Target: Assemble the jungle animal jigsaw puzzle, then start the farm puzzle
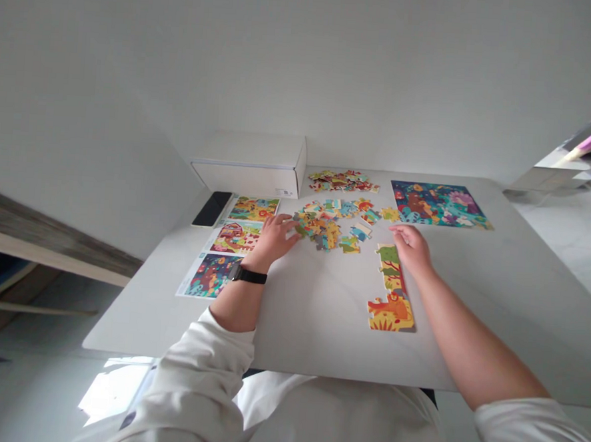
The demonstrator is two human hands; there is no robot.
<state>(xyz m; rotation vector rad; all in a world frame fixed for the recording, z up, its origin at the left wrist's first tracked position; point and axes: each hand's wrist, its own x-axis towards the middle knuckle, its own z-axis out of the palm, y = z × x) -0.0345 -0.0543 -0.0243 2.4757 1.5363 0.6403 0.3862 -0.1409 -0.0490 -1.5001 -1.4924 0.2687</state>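
Dozens of loose jigsaw pieces (319,232) lie in a scattered heap just ahead of the left hand (273,239), whose fingertips (294,225) touch the heap's near edge. Those fingers are gathered close and slightly curled, but whether they pinch a piece cannot be told from this view. The right hand (410,248) rests palm down to the right of the heap, its fingers loosely spread and pinching nothing. Just below it, a joined strip of puzzle pieces (391,290) runs toward the person across the white table (309,328), ending in a yellow animal figure.

Ahead of the right hand lies a square, colourful jungle-scene puzzle (437,204). A smaller heap of pieces (342,180) sits farther ahead of the left hand, near the table's far edge. Left of the left hand, three printed picture sheets (237,237) form a column, with a black smartphone (212,208) just beyond them and a white cardboard box (251,165) farther ahead. A black wristwatch (247,275) circles the left wrist, below which a white sleeve (200,375) bunches.
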